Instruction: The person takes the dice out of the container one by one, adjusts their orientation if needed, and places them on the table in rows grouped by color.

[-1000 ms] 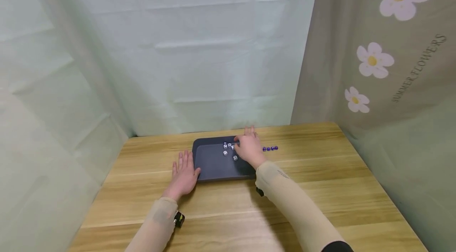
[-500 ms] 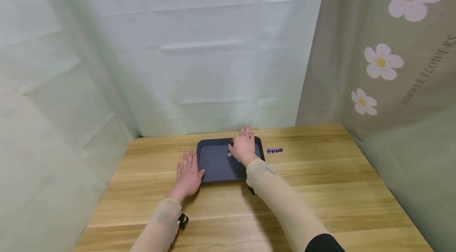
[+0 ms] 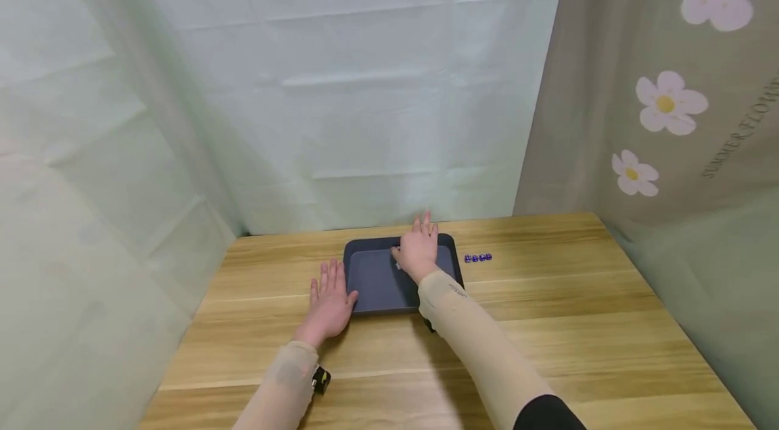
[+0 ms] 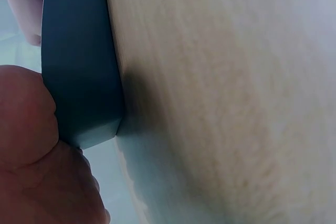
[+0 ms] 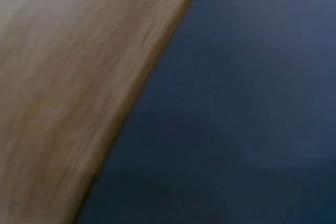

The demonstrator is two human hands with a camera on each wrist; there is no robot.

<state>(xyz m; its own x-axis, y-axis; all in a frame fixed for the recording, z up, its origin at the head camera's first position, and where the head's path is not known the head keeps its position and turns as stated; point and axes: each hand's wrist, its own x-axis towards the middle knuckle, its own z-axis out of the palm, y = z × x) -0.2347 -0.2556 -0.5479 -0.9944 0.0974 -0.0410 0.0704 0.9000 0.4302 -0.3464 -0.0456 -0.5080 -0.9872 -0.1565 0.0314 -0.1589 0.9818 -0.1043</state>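
A shallow dark grey tray [image 3: 377,288] lies on the wooden table in the head view. My left hand [image 3: 330,305] rests flat at its left side, fingers extended and thumb along the edge; the left wrist view shows skin against the tray's wall [image 4: 81,61]. Over the tray's right half is my right hand [image 3: 418,254], with thumb and forefinger low and the other fingers stretched towards the back. A white die [image 3: 398,266] shows beside its thumb; the hand covers the other white dice. Whether it pinches one is hidden.
Several dark purple dice [image 3: 478,257] stand in a row on the wooden table [image 3: 548,308], right of the tray. Pale cloth [image 3: 365,112] hangs behind the table, and a flower-print curtain [image 3: 584,112] hangs at the right.
My right hand has moved left over the tray, down onto the white dice, covering most of them. The left hand stays at the tray's side. The whole head view has shifted slightly.
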